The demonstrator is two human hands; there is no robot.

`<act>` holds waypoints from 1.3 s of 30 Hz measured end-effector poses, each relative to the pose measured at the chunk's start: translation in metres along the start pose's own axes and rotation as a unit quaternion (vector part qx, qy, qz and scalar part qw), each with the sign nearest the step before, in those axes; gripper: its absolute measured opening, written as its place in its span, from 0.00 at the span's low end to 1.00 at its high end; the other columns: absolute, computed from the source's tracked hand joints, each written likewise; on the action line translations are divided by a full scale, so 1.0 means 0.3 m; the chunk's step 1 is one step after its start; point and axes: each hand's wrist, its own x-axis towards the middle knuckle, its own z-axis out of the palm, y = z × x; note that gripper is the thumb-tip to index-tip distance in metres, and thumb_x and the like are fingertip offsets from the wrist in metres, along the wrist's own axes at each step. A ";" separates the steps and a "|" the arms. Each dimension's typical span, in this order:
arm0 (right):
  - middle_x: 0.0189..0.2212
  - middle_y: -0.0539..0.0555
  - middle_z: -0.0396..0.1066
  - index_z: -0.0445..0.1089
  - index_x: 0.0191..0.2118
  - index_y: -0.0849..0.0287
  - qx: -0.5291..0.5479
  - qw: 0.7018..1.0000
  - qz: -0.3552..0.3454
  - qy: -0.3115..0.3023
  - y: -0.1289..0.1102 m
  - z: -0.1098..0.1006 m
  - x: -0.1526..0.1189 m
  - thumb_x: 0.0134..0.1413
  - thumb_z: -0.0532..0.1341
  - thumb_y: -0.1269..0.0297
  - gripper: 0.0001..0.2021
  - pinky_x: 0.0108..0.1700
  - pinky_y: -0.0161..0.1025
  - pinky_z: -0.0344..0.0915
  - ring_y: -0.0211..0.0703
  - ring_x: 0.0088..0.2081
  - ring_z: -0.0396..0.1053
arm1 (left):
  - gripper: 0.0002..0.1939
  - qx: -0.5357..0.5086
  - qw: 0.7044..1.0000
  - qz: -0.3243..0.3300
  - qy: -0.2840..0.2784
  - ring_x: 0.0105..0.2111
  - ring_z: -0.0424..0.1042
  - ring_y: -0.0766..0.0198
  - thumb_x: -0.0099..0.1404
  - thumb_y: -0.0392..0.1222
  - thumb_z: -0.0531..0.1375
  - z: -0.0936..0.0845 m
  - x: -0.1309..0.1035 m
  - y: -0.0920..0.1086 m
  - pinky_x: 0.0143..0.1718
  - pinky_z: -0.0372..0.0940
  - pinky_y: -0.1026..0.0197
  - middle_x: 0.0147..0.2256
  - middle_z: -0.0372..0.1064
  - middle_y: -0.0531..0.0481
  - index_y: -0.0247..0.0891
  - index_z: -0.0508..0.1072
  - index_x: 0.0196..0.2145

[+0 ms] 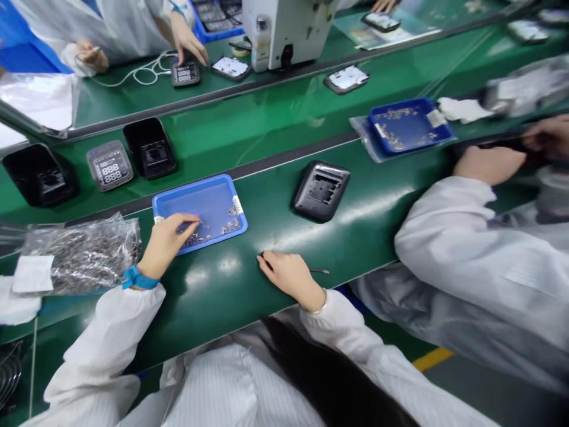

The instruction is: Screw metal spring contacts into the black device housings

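Observation:
My left hand [166,242], with a teal band at its wrist, is over the left part of a blue tray [198,185]. Its thumb and index finger are pinched together; what they hold, if anything, is too small to name. Small metal parts [231,225] lie in the tray. My right hand [287,274] rests curled on the green table [231,290], closed around the dark end of a thin tool [319,271], whose metal tip sticks out to the right. A black device housing [321,191] lies beyond my right hand, its battery-like compartment facing up.
At the left lies a plastic bag [89,255] of metal parts. Black housings [150,148] and a display unit [109,165] stand on the green belt. Another blue tray [406,127] is at the right, near a co-worker's sleeve [466,225]. Another person's hand [187,38] touches a device across the belt.

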 end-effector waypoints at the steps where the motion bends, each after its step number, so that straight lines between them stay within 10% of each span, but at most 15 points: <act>1: 0.31 0.51 0.76 0.71 0.37 0.57 0.002 1.000 -0.014 -0.010 0.009 -0.014 0.005 0.70 0.48 0.56 0.17 0.27 0.38 0.40 0.38 0.27 0.70 | 0.20 -0.011 1.000 -0.023 0.004 0.40 0.75 0.56 0.68 0.59 0.56 0.001 0.004 0.003 0.48 0.70 0.51 0.41 0.76 0.45 0.39 0.76 0.40; 7: 0.34 0.52 0.75 0.70 0.39 0.57 0.004 0.997 -0.066 -0.039 0.074 -0.098 0.028 0.71 0.46 0.55 0.19 0.30 0.36 0.52 0.40 0.32 0.72 | 0.24 -0.055 0.995 -0.072 0.037 0.34 0.76 0.56 0.59 0.65 0.61 0.008 0.015 0.018 0.41 0.73 0.55 0.34 0.76 0.46 0.39 0.77 0.32; 11: 0.44 0.57 0.72 0.71 0.45 0.59 0.040 0.988 0.053 0.142 0.198 -0.177 0.080 0.70 0.44 0.58 0.19 0.37 0.35 0.62 0.43 0.43 0.72 | 0.16 -0.118 0.981 -0.134 0.076 0.40 0.76 0.54 0.55 0.58 0.66 -0.015 -0.017 0.064 0.48 0.71 0.53 0.36 0.78 0.49 0.42 0.80 0.31; 14: 0.55 0.61 0.66 0.67 0.55 0.61 0.045 0.952 0.178 0.245 0.319 -0.211 0.122 0.66 0.47 0.65 0.18 0.40 0.38 0.67 0.47 0.46 0.71 | 0.16 -0.266 0.926 -0.263 0.057 0.36 0.78 0.57 0.46 0.52 0.72 -0.018 -0.064 0.097 0.46 0.74 0.56 0.35 0.78 0.50 0.42 0.81 0.31; 20: 0.55 0.61 0.67 0.68 0.56 0.63 0.025 0.976 0.161 0.147 0.273 -0.110 -0.028 0.63 0.49 0.67 0.20 0.41 0.44 0.73 0.50 0.45 0.74 | 0.15 -0.461 0.796 -0.391 -0.005 0.22 0.75 0.64 0.35 0.40 0.76 0.075 -0.281 0.169 0.26 0.73 0.67 0.22 0.74 0.52 0.38 0.77 0.21; 25: 0.58 0.57 0.67 0.66 0.59 0.62 0.186 0.973 -0.132 0.016 -0.009 -0.032 -0.263 0.67 0.49 0.63 0.20 0.52 0.36 0.74 0.41 0.55 0.70 | 0.04 -0.420 0.857 -0.293 -0.058 0.25 0.77 0.63 0.53 0.40 0.70 0.165 -0.443 0.268 0.29 0.74 0.65 0.26 0.76 0.51 0.39 0.80 0.26; 31: 0.62 0.61 0.62 0.58 0.65 0.65 0.116 0.952 -0.270 -0.088 -0.209 -0.005 -0.252 0.69 0.47 0.58 0.25 0.38 0.41 0.78 0.46 0.50 0.74 | 0.02 -0.153 0.982 0.049 0.095 0.43 0.74 0.59 0.62 0.40 0.68 0.192 -0.459 0.227 0.46 0.70 0.55 0.37 0.75 0.50 0.45 0.81 0.34; 39: 0.62 0.58 0.63 0.60 0.64 0.66 0.113 0.943 -0.313 -0.021 -0.224 0.028 -0.214 0.70 0.46 0.60 0.24 0.46 0.36 0.76 0.42 0.57 0.68 | 0.02 -0.128 0.990 0.008 0.067 0.53 0.68 0.55 0.64 0.39 0.65 0.190 -0.382 0.197 0.57 0.62 0.47 0.44 0.72 0.49 0.41 0.76 0.33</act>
